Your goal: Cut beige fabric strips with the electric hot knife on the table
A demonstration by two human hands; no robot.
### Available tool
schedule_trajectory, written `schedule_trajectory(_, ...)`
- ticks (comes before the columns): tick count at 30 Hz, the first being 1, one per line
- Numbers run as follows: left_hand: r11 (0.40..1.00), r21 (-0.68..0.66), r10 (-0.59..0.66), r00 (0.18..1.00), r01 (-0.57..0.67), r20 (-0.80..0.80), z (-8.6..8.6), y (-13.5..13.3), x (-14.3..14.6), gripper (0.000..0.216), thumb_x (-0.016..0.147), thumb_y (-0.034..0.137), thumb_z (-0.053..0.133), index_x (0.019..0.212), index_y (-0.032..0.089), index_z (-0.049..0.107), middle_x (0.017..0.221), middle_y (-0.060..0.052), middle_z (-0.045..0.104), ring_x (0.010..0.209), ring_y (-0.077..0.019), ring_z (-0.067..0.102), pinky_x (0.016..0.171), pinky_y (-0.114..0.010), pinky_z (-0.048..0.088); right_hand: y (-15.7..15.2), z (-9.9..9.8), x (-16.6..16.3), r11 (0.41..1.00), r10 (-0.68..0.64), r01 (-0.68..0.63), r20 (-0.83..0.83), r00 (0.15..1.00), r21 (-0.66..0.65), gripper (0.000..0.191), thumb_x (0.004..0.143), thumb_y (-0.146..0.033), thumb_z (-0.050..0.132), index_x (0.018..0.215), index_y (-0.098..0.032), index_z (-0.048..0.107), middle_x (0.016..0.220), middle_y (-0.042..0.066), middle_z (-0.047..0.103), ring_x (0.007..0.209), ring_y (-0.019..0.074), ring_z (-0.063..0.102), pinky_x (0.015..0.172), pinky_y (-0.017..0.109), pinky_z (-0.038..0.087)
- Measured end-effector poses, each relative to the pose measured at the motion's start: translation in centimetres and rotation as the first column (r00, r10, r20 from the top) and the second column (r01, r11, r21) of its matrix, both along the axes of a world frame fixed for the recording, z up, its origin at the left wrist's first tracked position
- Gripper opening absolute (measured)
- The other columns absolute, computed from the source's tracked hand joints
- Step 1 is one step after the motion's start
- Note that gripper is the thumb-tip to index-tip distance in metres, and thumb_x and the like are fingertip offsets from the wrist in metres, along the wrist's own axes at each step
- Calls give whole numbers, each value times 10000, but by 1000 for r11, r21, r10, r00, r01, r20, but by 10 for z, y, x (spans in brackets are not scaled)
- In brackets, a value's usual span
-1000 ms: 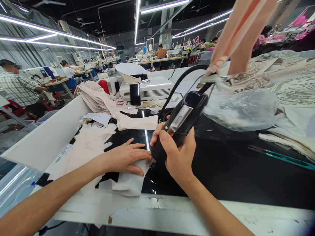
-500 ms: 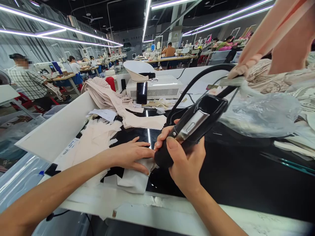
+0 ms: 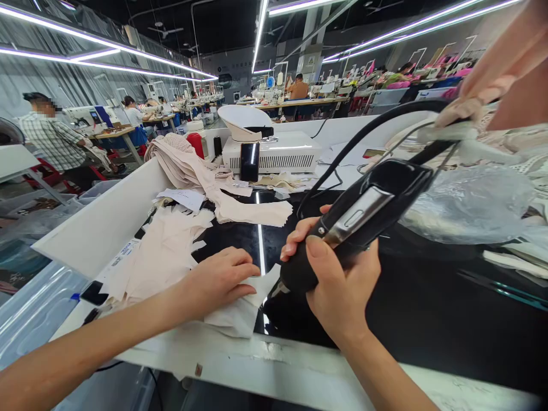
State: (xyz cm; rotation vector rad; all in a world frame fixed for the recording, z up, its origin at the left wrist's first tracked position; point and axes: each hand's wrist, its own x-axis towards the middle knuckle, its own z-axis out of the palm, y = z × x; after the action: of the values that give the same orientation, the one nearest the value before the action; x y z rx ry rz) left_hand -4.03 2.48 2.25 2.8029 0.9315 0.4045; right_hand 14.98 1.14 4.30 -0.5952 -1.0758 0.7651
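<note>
Tool [image 3: 363,214] inside right grip [image 3: 340,279], pale fabric [image 3: 240,317] under left grip [image 3: 220,279]

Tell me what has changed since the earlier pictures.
The right hand has shifted the black handheld tool rightward; the left hand has drawn back leftward, fingers more bent, widening the gap between them. The right hand's grip and the phone are unchanged.

Over the black tabletop [image 3: 428,308], the handheld tool [image 3: 383,212] is black, its lever [image 3: 357,216] silver. On the tabletop's left, cloth pieces [image 3: 160,251] are cream; behind it, a cone [image 3: 196,146] is red, a box [image 3: 289,149] white; beyond its left, a shirt [image 3: 50,145] is white with dark checks.
</note>
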Motion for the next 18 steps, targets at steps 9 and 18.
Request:
schedule_trajectory(9, 995, 74, -53, 994, 60, -99, -11, -30, -12, 260, 1016, 62, 474, 1185, 173, 639, 1117, -83, 683, 1030, -215, 649, 928, -335, 538, 3, 6, 9, 999, -49, 49, 0, 999, 12, 295, 833, -331, 777, 1016, -290, 549, 760, -61, 646, 581, 154, 596, 530, 322, 521)
schedule_trajectory(18, 986, 6, -167, 986, 167, 25, -13, 2, -31, 423, 962, -16, 433, 1263, 172, 663, 1328, -94, 680, 1279, -223, 605, 1119, -377, 494, -5, 9, 8, 998, -52, 53, 30, 998, -22, 302, 817, -327, 782, 1037, -300, 579, 760, -59, 655, 572, 164, 604, 520, 330, 523)
